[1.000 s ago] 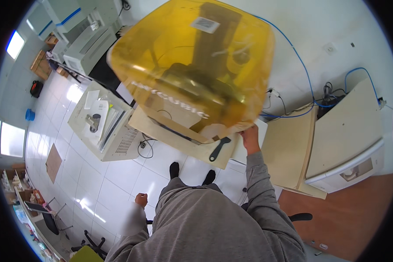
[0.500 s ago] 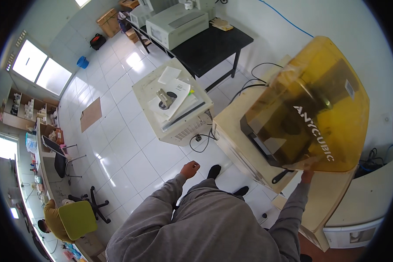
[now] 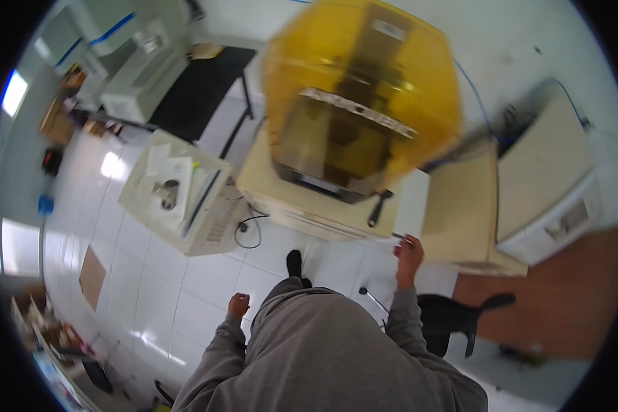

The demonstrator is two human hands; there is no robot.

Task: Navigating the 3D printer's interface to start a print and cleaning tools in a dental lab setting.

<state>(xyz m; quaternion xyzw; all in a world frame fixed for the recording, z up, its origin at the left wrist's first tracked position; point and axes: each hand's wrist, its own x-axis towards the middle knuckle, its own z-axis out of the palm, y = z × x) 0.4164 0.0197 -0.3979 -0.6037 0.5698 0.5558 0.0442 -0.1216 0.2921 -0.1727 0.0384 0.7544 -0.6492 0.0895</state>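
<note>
My right hand (image 3: 408, 261) is beside the front edge of a beige cabinet (image 3: 288, 212), its fingers apart and slightly blurred. Nothing clear shows in them. Just beyond the fingertips lies a white panel or sheet (image 3: 413, 202), with a small dark mark at its near corner. On the cabinet top rests a black-handled tool (image 3: 380, 209), left of that sheet. Behind it stands a resin 3D printer with a translucent amber cover (image 3: 419, 89) over a dark base (image 3: 323, 178). My left hand (image 3: 238, 304) hangs low over the floor, loosely curled, holding nothing visible.
A low cream unit (image 3: 134, 199) with papers and a small metal part stands left of the cabinet. Beyond it is a black table (image 3: 199, 89) bearing a grey machine. A black swivel chair (image 3: 446, 323) sits close by my right arm. To the right stands a white appliance (image 3: 549, 226).
My view has turned right, so the printer now appears ahead. My right hand has come away from the amber cover, back to the cabinet's front edge. My left hand stays low and curled.
</note>
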